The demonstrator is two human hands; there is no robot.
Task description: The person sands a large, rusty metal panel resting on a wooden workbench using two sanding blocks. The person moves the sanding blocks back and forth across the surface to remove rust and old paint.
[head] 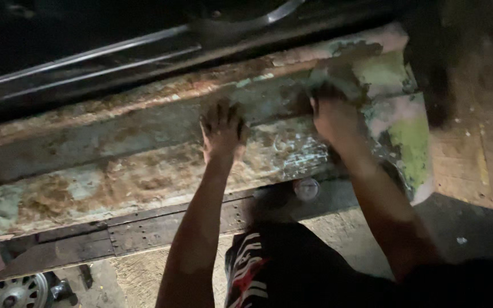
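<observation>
L hand (222,130) flat, fingers spread, palm down, arm straight out fwd. R hand (333,117) fingers curled, knuckles up, pressing down, arm angled in from lower right.

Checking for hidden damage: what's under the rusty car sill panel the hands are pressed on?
Under the sill panel: a dark riveted metal rail, a round cap, concrete floor. The person's leg covers part.
</observation>
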